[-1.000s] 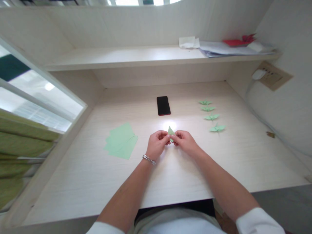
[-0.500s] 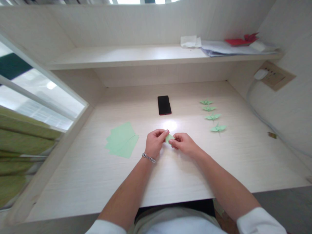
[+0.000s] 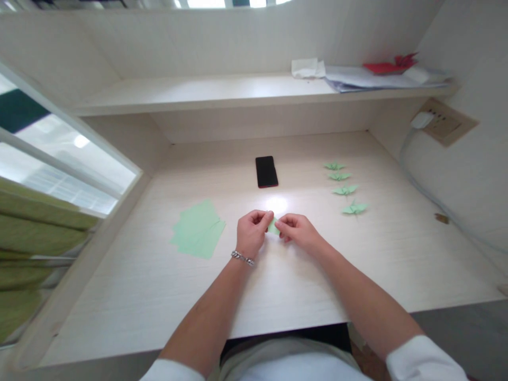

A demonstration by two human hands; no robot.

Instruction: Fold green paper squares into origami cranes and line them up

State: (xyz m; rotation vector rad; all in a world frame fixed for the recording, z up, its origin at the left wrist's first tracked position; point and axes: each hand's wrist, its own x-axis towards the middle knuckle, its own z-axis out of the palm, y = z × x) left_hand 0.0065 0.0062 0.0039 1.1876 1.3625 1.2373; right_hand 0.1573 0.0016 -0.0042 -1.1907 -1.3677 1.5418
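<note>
Between my two hands is a small folded piece of green paper (image 3: 273,227), raised just over the desk. My left hand (image 3: 252,230) pinches its left side between thumb and fingers; a chain bracelet circles that wrist. On the other side, my right hand (image 3: 297,230) grips the paper's right edge, thumb on top. The fingers hide much of the folded paper. To the left lies a fanned stack of green paper sheets (image 3: 198,230). Several folded green paper cranes stand in a column at the right, the nearest crane (image 3: 354,209) closest to my right hand.
A black phone (image 3: 266,171) lies beyond my hands. The shelf (image 3: 206,91) above carries papers (image 3: 357,77) and a red folded paper (image 3: 384,68). At the right wall, a cable runs from a plug (image 3: 422,120) down to the desk (image 3: 151,296).
My right thumb has shifted upward along the folded paper's edge, and less of the paper shows. Both hands keep hold of it. The view has moved very slightly.
</note>
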